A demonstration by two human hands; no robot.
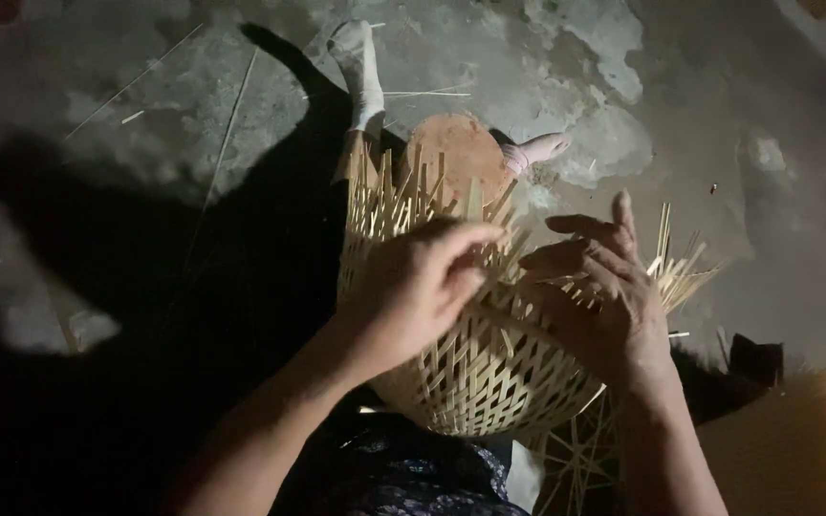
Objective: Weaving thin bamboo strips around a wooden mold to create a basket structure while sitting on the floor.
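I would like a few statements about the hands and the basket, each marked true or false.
1. Both hands rest on the basket. True.
2. The basket is finished, with a smooth closed rim. False: loose strips stick up from its edge.
3. The left hand holds a knife. False: no tool shows in it; its fingers lie on the weave.
4. The right hand is on the basket's right side. True.
5. The floor is covered with a carpet. False: it is bare, patchy and grey, with thin sticks lying on it.
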